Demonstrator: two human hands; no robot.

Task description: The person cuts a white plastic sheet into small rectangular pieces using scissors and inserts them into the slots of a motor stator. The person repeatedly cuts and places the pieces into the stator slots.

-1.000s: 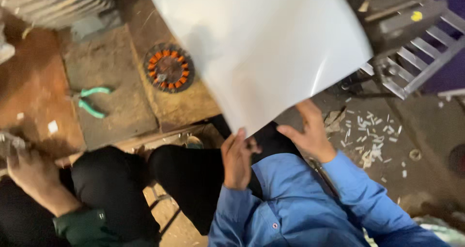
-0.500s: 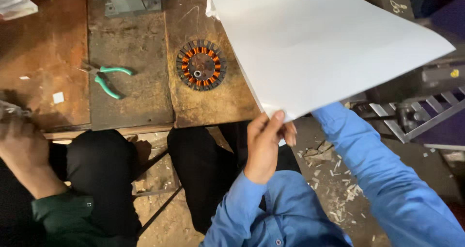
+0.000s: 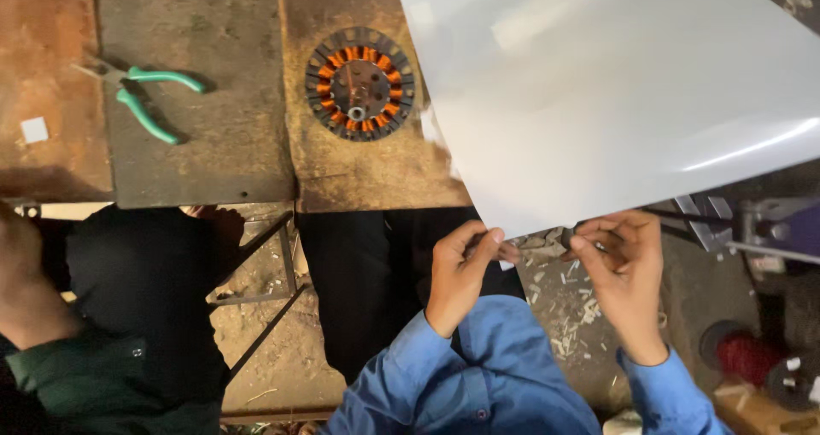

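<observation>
sheet (image 3: 615, 93): big white one, top and right cut off, hides the bench's right side
left hand (image 3: 461, 268): pinching its near edge
right hand (image 3: 619, 264): also pinching it, fingertips partly hidden
stator (image 3: 360, 83): on the bench, just left of the sheet

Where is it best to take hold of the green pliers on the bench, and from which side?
Probably by the two green handles of the pliers, coming from above: they lie flat on the bench with bare space around, handles spread toward the right, metal jaws pointing left. Both hands are busy on the white sheet.

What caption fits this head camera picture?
Two hands, left hand and right hand, pinch a white sheet beside a wound stator.
</observation>
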